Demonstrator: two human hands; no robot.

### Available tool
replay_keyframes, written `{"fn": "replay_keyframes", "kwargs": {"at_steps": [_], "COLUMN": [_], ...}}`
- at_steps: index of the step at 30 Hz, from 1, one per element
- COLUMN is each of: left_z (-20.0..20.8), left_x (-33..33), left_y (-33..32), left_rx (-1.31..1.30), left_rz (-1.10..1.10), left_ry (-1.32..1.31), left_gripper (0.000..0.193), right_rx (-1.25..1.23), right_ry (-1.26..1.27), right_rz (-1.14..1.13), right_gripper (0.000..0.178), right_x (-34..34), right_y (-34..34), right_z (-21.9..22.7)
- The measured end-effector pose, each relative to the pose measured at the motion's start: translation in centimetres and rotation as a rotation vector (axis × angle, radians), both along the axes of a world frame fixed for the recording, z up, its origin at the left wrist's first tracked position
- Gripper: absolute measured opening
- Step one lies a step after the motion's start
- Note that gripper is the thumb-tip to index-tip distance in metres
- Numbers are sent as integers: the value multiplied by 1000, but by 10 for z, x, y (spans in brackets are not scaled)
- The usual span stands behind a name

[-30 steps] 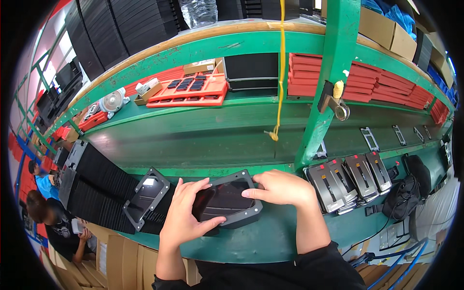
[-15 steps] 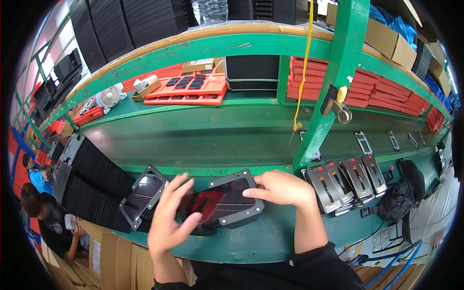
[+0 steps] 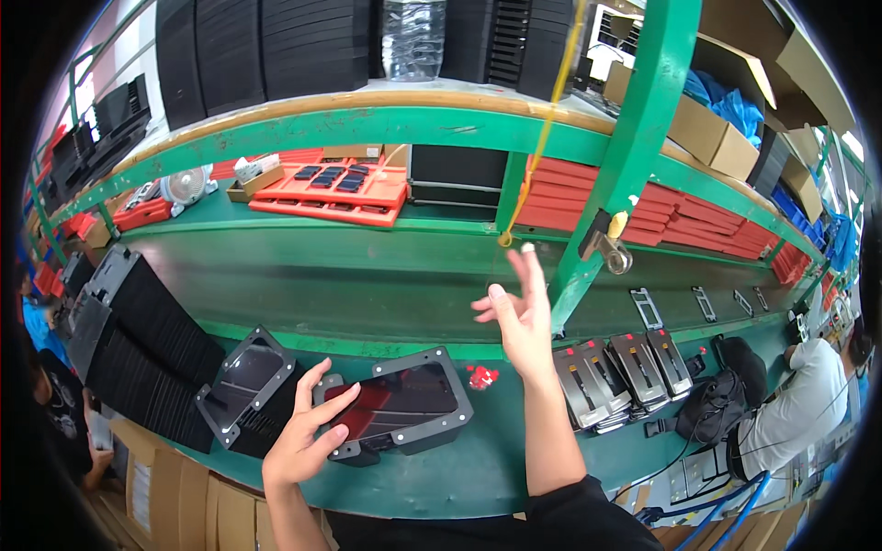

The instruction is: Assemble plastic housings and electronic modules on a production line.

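Note:
A dark glossy panel [image 3: 404, 397] lies on the green bench in a grey frame [image 3: 447, 367] with screwed corners. My left hand [image 3: 303, 436] is at its left end, fingers spread, the fingertips over the frame's edge; whether they press on it I cannot tell. My right hand [image 3: 524, 326] is raised beyond the panel, empty, its fingers apart and a little blurred, just below the end of a hanging yellow cord [image 3: 548, 119]. A small cluster of red bits [image 3: 482, 376] lies right of the frame. Another framed panel [image 3: 246, 372] leans to the left.
Stacked black trays [image 3: 142, 358] rise at the left. Grey flat modules with orange strips [image 3: 597, 384] are piled at the right, beside a black bag [image 3: 712, 409]. A green post [image 3: 602, 197] carries a metal clamp [image 3: 610, 250]. Metal brackets [image 3: 646, 309] lie behind. Other people sit at both sides.
My right hand has left the frame's right end and risen toward the yellow cord. My left hand has come to the frame's left end. The view has shifted, and red bits now show.

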State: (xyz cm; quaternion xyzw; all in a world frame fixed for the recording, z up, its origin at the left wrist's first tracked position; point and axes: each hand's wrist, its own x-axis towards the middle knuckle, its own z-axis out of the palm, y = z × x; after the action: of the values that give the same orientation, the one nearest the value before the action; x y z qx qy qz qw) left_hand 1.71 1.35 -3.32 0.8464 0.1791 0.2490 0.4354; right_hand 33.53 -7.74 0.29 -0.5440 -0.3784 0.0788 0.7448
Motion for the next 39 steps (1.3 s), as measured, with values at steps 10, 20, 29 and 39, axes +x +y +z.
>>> {"fn": "replay_keyframes", "kwargs": {"at_steps": [10,20,29,39], "left_z": [6,30,35,17], "left_x": [6,-3,-75,-111], "left_y": [1,16,39,21], "left_rx": [21,470,578,455], "left_rz": [19,-4,489,709], "left_ry": [-71,77,110,64], "left_gripper": [76,81,75,79], "right_rx": [-250,-262,-69,-177], "right_ry": [-403,-769,-479,18], "right_rz": [1537,1060,494,585], "right_gripper": [30,26,35,98], "right_x": [-62,-103,-60,-6], "right_y": [-32,-37,-50,-7], "right_z": [27,5,22,-15]}}
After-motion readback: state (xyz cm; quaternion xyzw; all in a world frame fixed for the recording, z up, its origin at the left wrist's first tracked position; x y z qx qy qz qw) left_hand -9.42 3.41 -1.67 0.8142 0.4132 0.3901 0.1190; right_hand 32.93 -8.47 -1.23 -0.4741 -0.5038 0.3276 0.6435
